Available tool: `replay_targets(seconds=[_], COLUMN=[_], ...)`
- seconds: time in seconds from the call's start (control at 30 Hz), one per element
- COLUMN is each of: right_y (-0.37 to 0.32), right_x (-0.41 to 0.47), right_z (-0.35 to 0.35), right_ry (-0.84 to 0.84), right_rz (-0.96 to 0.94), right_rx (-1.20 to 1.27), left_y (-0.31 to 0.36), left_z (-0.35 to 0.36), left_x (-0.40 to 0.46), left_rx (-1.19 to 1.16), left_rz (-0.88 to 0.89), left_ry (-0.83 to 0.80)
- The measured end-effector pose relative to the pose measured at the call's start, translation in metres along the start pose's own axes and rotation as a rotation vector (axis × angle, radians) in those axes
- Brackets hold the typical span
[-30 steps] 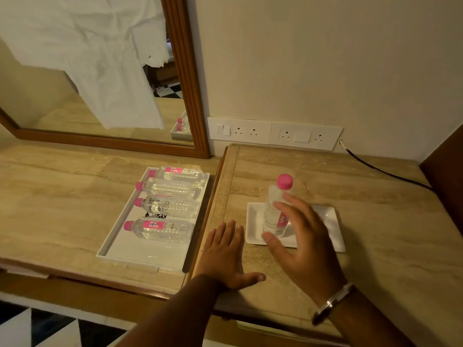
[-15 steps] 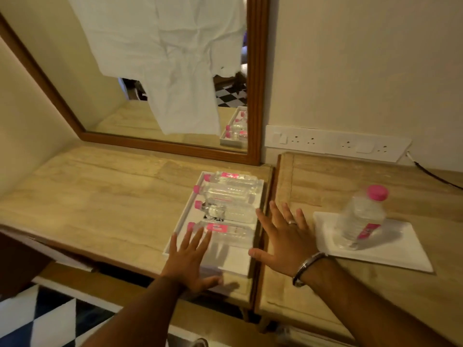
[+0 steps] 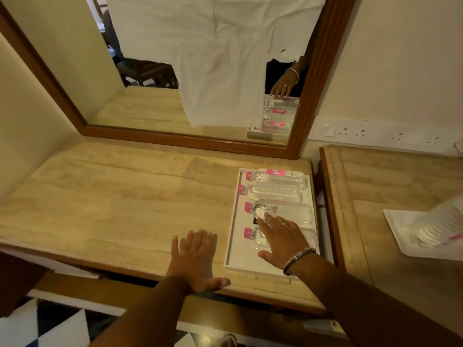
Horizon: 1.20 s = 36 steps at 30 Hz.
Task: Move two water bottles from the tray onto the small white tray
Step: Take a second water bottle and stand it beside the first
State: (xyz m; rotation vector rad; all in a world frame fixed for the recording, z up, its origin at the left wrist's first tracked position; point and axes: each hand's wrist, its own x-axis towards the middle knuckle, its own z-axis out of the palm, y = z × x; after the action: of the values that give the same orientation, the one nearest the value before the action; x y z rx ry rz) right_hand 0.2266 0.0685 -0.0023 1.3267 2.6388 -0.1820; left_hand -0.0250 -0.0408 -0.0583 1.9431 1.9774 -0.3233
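A long white tray [image 3: 239, 259] lies on the beige counter and holds several clear water bottles with pink caps, all on their sides. My right hand [image 3: 283, 240] hovers spread over the nearest bottle [image 3: 253, 234], fingertips reaching toward the bottle behind it [image 3: 288, 211]; its fingers are apart and hold nothing. My left hand [image 3: 194, 259] rests flat on the counter just left of the tray, fingers apart. At the far right edge, the small white tray [image 3: 398, 224] carries one blurred bottle [image 3: 436, 226].
A wood-framed mirror [image 3: 323, 71] leans on the wall behind the counter, with a white cloth [image 3: 213, 58] draped over it. A wall socket strip [image 3: 375, 134] sits at the right. A gap separates the left counter from the right table [image 3: 375, 186].
The view has swung left. My right hand moved from the table's edge onto the large tray, over the nearest bottle. My left hand shifted off the tray to the counter beside it.
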Motion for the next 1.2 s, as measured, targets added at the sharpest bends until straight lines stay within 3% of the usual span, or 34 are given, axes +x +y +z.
replay_targets(seconds=[0.27,0.5,0.67,0.83,0.97,1.2], right_y=[-0.026,-0.037,-0.021,0.012,0.025,0.032], right_x=[0.029,0.039,0.028,-0.002,-0.022,-0.046], right_z=[0.007,0.013,-0.020,-0.057,-0.063,-0.063], right_ry=[-0.067,0.064,0.283,0.553,0.592,0.570], right_rz=[0.032,0.055,0.091,0.306,0.453,0.434], right_rx=[-0.141,-0.156,0.104,0.398,0.507,0.621], left_y=[-0.006,-0.003,-0.004,-0.002,-0.003,-0.002], left_z=[0.015,0.032,0.037,0.037,0.037,0.036], left_x=[0.030,0.044,0.046,0.046,0.045,0.045], left_rx=[-0.070,-0.016,-0.014,-0.009,-0.004,0.016], left_rz=[0.034,0.038,0.066,0.068,0.066,0.062], left_ry=[-0.002,0.069,0.115,0.105,0.120,0.103])
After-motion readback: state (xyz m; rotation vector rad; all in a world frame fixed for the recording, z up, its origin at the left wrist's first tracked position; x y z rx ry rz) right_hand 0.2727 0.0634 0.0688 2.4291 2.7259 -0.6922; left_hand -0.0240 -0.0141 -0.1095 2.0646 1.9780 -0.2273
